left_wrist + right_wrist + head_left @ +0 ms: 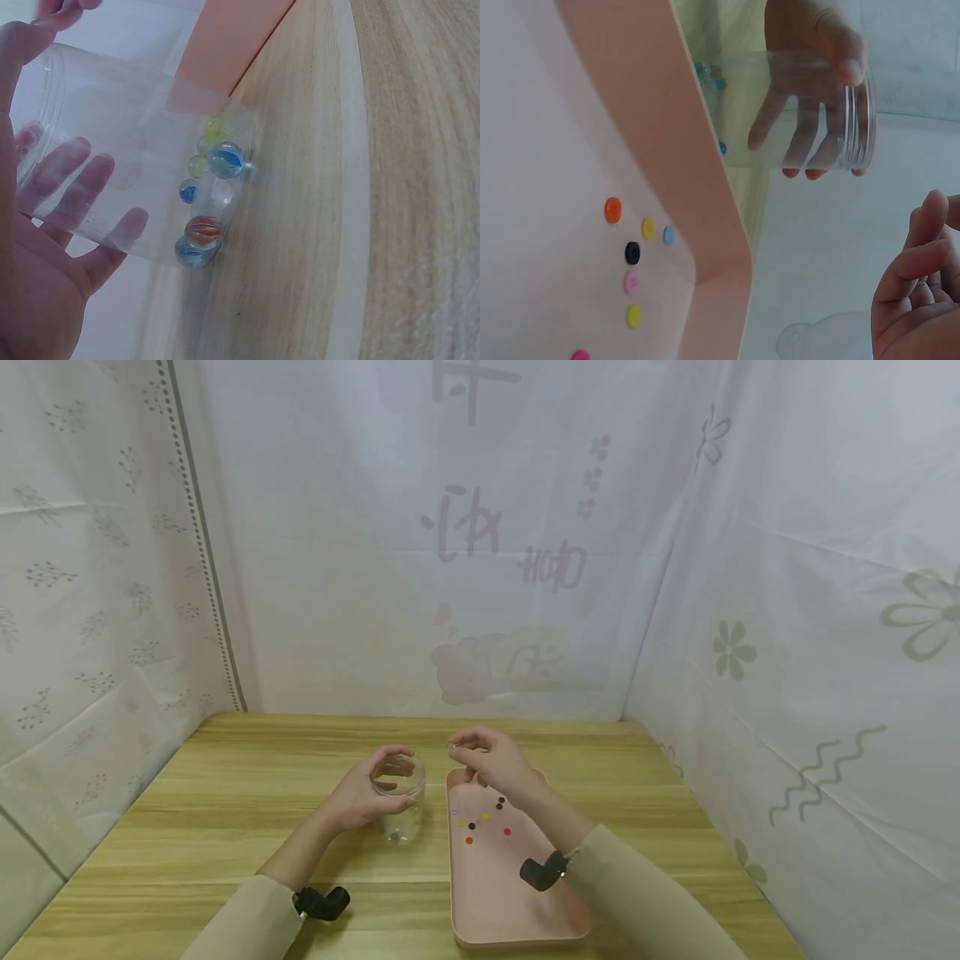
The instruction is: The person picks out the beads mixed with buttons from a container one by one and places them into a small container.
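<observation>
My left hand grips a clear plastic jar near its open rim, thumb on one side and fingers round the other. The jar stands upright on the table, left of a pink tray. Several glass marbles lie on its bottom: a blue-streaked marble, a red-streaked marble and small yellow-green ones. My right hand is above the tray's far end, right of the jar mouth. Its thumb and forefinger pinch a small pale thing, too small to identify and hidden in the right wrist view.
Several small buttons lie scattered in the tray, among them an orange button, a black button and a pink button. The wooden table is enclosed by patterned white curtains at the back and sides.
</observation>
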`<state>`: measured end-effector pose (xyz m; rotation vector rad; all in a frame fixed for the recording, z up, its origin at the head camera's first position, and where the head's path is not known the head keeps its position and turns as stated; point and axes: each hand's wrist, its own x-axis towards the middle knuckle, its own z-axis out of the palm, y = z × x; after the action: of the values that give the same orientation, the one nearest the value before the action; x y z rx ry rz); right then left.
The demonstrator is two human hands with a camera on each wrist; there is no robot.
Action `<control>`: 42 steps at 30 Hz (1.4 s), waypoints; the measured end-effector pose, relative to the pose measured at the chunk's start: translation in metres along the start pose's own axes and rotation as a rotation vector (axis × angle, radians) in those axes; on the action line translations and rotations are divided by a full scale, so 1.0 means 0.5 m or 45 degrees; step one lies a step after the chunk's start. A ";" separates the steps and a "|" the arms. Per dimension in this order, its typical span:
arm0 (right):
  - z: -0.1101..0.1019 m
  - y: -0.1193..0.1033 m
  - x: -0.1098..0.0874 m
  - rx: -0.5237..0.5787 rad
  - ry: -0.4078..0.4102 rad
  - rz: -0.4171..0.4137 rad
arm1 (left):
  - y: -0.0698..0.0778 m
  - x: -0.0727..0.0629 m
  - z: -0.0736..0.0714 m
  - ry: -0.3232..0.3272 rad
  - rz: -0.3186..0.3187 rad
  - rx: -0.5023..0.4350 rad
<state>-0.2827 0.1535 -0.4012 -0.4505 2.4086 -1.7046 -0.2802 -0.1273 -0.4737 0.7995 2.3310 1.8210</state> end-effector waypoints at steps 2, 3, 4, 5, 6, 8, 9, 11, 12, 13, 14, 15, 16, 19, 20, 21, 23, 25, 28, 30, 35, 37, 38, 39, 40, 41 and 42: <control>0.005 -0.006 0.003 0.018 -0.014 -0.009 | -0.001 0.001 0.000 -0.004 0.001 -0.002; 0.008 -0.010 0.004 0.024 -0.020 -0.013 | -0.002 0.001 0.000 -0.006 0.000 -0.004; 0.010 -0.013 0.006 0.035 -0.026 -0.011 | -0.002 0.002 0.000 -0.007 -0.001 -0.006; 0.012 -0.015 0.008 0.044 -0.033 -0.016 | -0.003 0.002 0.000 -0.007 -0.001 -0.007; 0.015 -0.018 0.009 0.053 -0.038 -0.015 | -0.003 0.002 0.000 -0.007 -0.002 -0.004; 0.019 -0.024 0.012 0.060 -0.043 -0.013 | -0.003 0.002 0.000 -0.005 -0.003 -0.006; 0.021 -0.028 0.013 0.064 -0.047 -0.010 | -0.003 0.002 0.000 -0.004 -0.004 -0.004; 0.025 -0.034 0.014 0.073 -0.057 -0.012 | -0.003 0.003 0.000 -0.001 -0.005 0.000; 0.027 -0.038 0.015 0.076 -0.063 -0.012 | -0.003 0.003 0.000 0.000 -0.006 0.004; 0.029 -0.040 0.015 0.079 -0.073 -0.019 | -0.003 0.003 0.000 0.001 -0.006 0.004; 0.031 -0.042 0.016 0.083 -0.084 -0.026 | -0.003 0.004 0.000 0.003 -0.007 0.005; 0.033 -0.044 0.016 0.086 -0.094 -0.033 | -0.003 0.004 0.000 0.004 -0.009 0.007; 0.035 -0.045 0.017 0.087 -0.104 -0.039 | -0.003 0.004 0.000 0.004 -0.010 0.007; 0.043 -0.046 0.021 0.080 -0.118 -0.055 | -0.004 0.004 -0.001 -0.001 -0.012 0.009; 0.045 -0.047 0.022 0.073 -0.121 -0.056 | -0.004 0.004 -0.001 -0.003 -0.012 0.011; 0.048 -0.047 0.024 0.068 -0.123 -0.056 | -0.004 0.004 -0.001 -0.005 -0.012 0.011; 0.053 -0.048 0.027 0.054 -0.128 -0.059 | -0.004 0.004 -0.002 -0.010 -0.011 0.010; 0.057 -0.049 0.029 0.050 -0.144 -0.059 | -0.005 0.004 -0.003 -0.014 -0.011 0.009; 0.062 -0.052 0.028 0.043 -0.162 -0.062 | -0.005 0.005 -0.003 -0.015 -0.013 0.006; 0.066 -0.052 0.028 0.030 -0.170 -0.063 | -0.005 0.005 -0.003 -0.015 -0.016 0.005; 0.076 -0.046 0.028 -0.006 -0.188 -0.080 | -0.004 0.002 -0.003 -0.020 -0.027 0.002; 0.079 -0.043 0.028 -0.011 -0.199 -0.090 | -0.003 0.002 -0.003 -0.020 -0.027 0.001; 0.080 -0.042 0.028 -0.018 -0.204 -0.092 | -0.002 0.001 -0.002 -0.020 -0.027 -0.004; 0.081 -0.042 0.027 -0.023 -0.209 -0.093 | -0.002 0.001 -0.002 -0.019 -0.026 -0.006; 0.082 -0.043 0.026 -0.022 -0.217 -0.094 | -0.002 0.001 -0.002 -0.017 -0.024 -0.008; 0.083 -0.043 0.025 -0.024 -0.223 -0.094 | -0.002 0.001 -0.001 -0.014 -0.021 -0.004; 0.084 -0.044 0.024 -0.027 -0.228 -0.091 | -0.002 0.001 -0.001 -0.011 -0.018 0.000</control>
<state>-0.2784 0.1052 -0.3942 -0.6701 2.3102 -1.5929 -0.2809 -0.1277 -0.4743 0.7871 2.3254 1.8082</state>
